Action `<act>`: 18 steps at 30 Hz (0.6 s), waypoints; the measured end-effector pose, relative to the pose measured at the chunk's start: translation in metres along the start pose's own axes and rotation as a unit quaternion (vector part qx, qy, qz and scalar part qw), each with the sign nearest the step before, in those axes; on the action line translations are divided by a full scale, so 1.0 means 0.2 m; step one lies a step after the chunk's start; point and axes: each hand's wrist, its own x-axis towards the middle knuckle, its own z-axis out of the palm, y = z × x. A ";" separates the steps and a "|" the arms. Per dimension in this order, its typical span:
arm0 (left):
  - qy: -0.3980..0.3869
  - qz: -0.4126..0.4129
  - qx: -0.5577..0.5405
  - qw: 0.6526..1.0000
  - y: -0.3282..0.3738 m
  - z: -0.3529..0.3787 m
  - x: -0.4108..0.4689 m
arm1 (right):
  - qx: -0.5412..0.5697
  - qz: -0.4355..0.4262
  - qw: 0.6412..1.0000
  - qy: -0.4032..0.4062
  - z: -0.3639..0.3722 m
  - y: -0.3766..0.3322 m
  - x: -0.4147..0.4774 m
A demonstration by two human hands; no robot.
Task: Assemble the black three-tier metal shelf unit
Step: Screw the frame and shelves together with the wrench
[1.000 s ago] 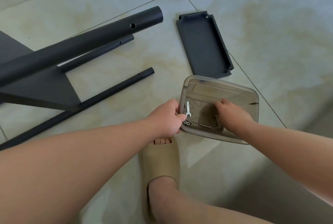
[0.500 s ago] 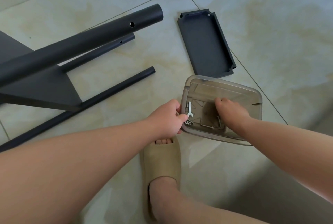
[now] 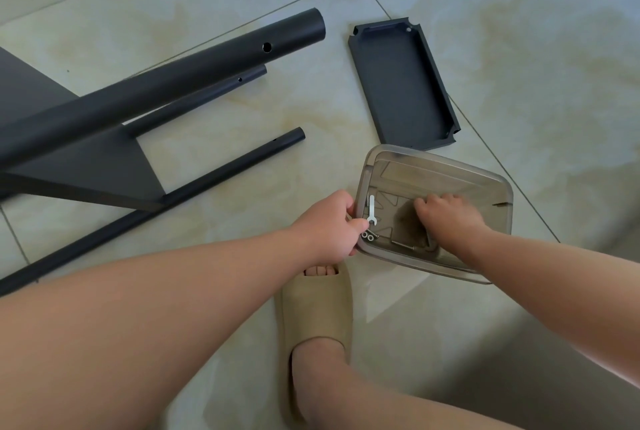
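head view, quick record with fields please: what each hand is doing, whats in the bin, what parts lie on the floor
left hand: holds the left rim of the clear bin
right hand: inside the bin, fingers curled down; whether it holds anything is hidden
in bin: flat wrench, two round pieces, a bolt
floor beyond bin: black tray, rim up
floor left: thick tube, two thin tubes, dark panel
near foot: beige slipper

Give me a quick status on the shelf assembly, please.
Left hand grips clear bin rim. Right hand inside it, grasp unclear. Small shelf tray loose beyond.
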 end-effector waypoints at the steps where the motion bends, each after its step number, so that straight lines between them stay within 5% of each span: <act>1: -0.001 -0.002 0.000 1.000 0.00 0.00 0.00 | 0.001 -0.005 1.000 0.001 0.00 0.01 0.00; 9: 0.003 -0.023 0.004 1.000 0.03 -0.01 -0.02 | 0.026 -0.001 1.000 -0.005 -0.13 0.02 -0.07; 18: 0.019 -0.100 0.195 0.976 0.16 -0.38 -0.35 | 0.226 -0.034 0.972 0.047 -0.72 -0.02 -0.31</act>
